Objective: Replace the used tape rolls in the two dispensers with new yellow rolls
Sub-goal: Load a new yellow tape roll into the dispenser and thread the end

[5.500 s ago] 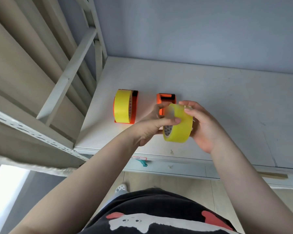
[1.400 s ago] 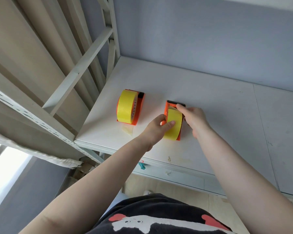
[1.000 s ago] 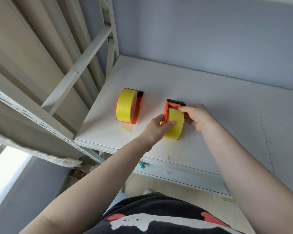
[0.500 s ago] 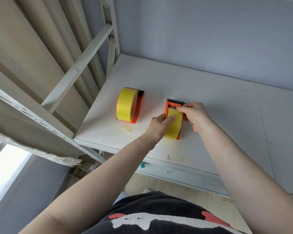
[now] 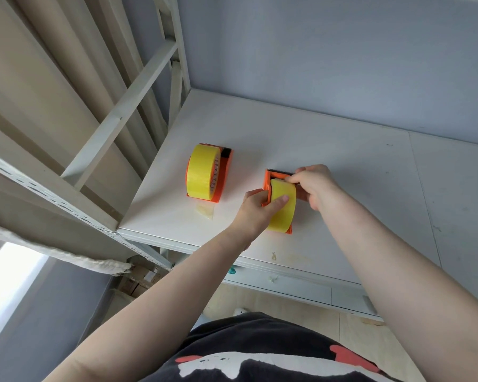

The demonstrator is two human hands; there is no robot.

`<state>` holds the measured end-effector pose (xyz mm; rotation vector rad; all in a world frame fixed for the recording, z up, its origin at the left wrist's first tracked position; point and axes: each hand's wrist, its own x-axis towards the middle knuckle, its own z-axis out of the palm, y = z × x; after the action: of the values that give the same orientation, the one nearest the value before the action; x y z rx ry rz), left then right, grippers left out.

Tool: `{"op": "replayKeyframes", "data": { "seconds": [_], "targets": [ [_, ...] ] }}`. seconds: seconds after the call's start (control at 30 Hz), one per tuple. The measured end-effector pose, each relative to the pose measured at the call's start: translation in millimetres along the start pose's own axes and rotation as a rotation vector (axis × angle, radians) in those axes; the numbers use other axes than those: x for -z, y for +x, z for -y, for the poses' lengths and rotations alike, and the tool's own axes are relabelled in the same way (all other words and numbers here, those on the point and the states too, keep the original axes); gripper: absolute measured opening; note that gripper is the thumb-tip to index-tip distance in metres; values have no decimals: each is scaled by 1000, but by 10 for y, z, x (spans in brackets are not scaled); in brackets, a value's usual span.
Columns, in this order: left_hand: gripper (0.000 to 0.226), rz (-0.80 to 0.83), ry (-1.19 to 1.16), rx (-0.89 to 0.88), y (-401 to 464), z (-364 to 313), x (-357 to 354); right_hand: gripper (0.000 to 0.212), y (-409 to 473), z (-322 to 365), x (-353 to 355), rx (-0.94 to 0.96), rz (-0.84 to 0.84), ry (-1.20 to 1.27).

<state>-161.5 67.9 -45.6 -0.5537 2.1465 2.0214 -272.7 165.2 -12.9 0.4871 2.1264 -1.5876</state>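
Note:
Two orange tape dispensers stand on the white table [image 5: 342, 166]. The left dispenser [image 5: 223, 175] carries a full yellow roll [image 5: 200, 172] and nobody touches it. The right dispenser [image 5: 268, 180] holds a second yellow roll [image 5: 283, 213]. My left hand [image 5: 255, 209] grips this roll and the dispenser's left side, thumb lying across the tape. My right hand [image 5: 313, 186] pinches the loose tape end near the toothed cutter at the dispenser's far end. The dispenser's right side is hidden behind my right hand.
A small scrap of clear tape [image 5: 204, 212] lies on the table in front of the left dispenser. A white metal bed frame [image 5: 116, 125] with a diagonal brace rises along the table's left edge. A blue-grey wall [image 5: 342, 59] backs the table.
The yellow roll, held in the air 5.5 s ago, now sits in the right dispenser. In the last second my right hand moved slightly toward the cutter with the tape end.

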Motion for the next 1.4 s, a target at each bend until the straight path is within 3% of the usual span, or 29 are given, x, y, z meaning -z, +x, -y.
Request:
{"op": "replayKeyframes", "data": {
  "seconds": [0.13, 0.4, 0.6, 0.7, 0.8, 0.93, 1.17, 1.4],
  "targets": [
    [64, -2, 17, -29, 10, 48, 18, 31, 49, -99, -16, 27, -122, -31],
    [59, -52, 39, -69, -10, 71, -18, 33, 79, -197, 27, -12, -128, -20],
    [42, 50, -91, 16, -39, 44, 8, 28, 78, -142, 121, -112, -50, -95],
    [42, 63, -86, 22, -62, 7, 18, 31, 78, -190, 63, -85, -133, -56],
    [42, 80, -83, 7, -85, 0, 48, 15, 50, -263, -7, 1, -238, -30],
    [41, 72, -83, -25, -97, 60, 83, 26, 26, -356, -46, 64, -318, 32],
    [23, 39, 0, -109, -94, 125, 106, 28, 18, -480, -41, 197, -355, 109],
    [34, 29, 170, -179, -79, 70, 135, 31, 86, -433, -19, 261, -343, 70]
  ]
}}
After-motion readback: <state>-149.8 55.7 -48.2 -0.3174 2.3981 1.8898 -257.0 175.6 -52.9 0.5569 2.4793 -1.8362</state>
